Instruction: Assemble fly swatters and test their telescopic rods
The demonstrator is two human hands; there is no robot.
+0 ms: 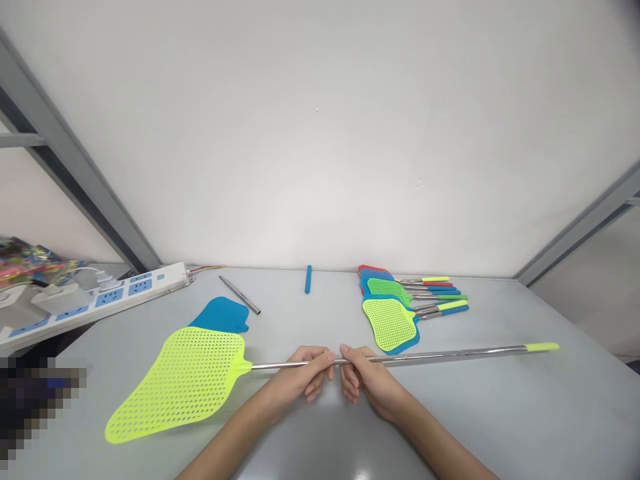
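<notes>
A yellow-green fly swatter [200, 373] with a long, extended metal rod spans the view, its perforated head at the left and its yellow grip at the right. Near the middle of the rod, my left hand [307, 377] pinches it between thumb and fingers. Just to the right, my right hand [367, 380] is closed on the same rod, a small gap between the hands. Partly hidden behind the yellow head lies a blue swatter head [223, 315]. Beyond it are a loose metal rod [240, 295] and a blue handle grip [308, 279].
A pile of swatters [393, 320] in several colours, rods pointing right, lies at the back right on the grey table [500, 413]. A white power strip [150, 287] with plugged-in adapters is at the left, near colourful packages [30, 263]. A white wall [320, 147] rises behind.
</notes>
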